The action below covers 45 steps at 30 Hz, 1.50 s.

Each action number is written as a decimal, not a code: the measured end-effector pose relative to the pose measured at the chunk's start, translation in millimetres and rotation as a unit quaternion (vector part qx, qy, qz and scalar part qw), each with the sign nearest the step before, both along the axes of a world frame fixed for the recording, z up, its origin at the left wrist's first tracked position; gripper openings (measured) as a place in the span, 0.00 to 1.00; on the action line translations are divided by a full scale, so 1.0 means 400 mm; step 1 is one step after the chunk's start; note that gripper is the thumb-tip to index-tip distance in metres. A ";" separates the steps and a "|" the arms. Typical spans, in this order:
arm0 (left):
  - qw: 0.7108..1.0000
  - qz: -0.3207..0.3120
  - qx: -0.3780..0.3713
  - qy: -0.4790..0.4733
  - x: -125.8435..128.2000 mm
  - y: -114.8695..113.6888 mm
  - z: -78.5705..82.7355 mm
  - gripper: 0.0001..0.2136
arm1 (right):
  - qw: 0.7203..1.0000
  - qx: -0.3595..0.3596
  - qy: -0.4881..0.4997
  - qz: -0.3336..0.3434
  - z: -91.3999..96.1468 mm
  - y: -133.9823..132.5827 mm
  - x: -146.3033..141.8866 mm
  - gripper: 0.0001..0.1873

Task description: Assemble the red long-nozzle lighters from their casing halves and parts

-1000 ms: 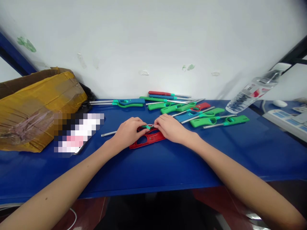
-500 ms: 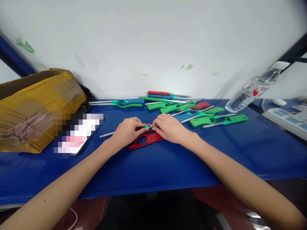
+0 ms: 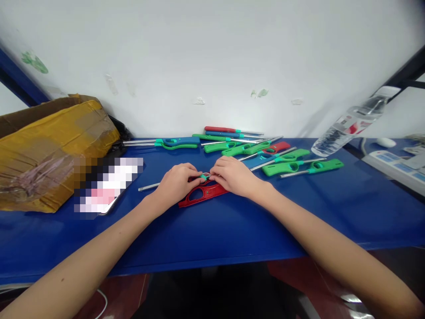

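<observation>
My left hand [image 3: 175,182] is closed round an opened long-nosed lighter, its thumb and fingertips by the teal trigger [image 3: 203,177]. The lighter's metal tube [image 3: 148,187] sticks out to the left beneath that hand. My right hand [image 3: 235,178] pinches at the lighter's other end; its fingertips meet thin wires or small parts too fine to make out. In front of both hands lies a loose red casing half [image 3: 213,191] on the blue table [image 3: 199,239], its right end partly under my right hand.
Several green, blue and red lighters [image 3: 285,167] lie behind and to the right. Two or more blue and green ones [image 3: 179,141] rest at the back left. A taped carton [image 3: 49,164] and a phone [image 3: 109,190] are left; a tilted water bottle [image 3: 352,124] and power strip [image 3: 398,168] are right.
My right hand has shifted very slightly left and up at the lighter's end. The left hand and the red casing half stay almost where they were.
</observation>
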<state>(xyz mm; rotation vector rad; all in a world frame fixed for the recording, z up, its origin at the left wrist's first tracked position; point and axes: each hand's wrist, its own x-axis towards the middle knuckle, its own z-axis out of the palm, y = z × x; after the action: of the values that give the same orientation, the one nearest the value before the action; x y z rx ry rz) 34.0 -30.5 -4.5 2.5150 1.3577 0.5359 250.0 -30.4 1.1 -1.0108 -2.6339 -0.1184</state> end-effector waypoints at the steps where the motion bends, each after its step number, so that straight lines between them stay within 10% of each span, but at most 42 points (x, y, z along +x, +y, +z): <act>1: 1.000 -0.001 0.000 0.001 0.000 0.000 0.000 0.12 | 1.000 0.004 0.016 0.007 -0.003 0.001 0.002 0.12; 30: 0.999 -0.004 0.036 0.026 0.000 -0.004 -0.012 0.15 | 0.992 0.046 0.077 0.089 -0.036 0.035 0.027 0.12; 45: 0.998 0.004 0.052 0.033 0.003 -0.008 -0.008 0.13 | 0.987 -0.056 0.146 0.037 -0.018 0.021 0.052 0.06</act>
<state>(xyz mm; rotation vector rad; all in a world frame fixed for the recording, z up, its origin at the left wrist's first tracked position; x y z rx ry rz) 35.3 -33.6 -7.7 2.6336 1.3989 0.5426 270.9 -21.9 -6.3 -0.8886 -2.4253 0.1841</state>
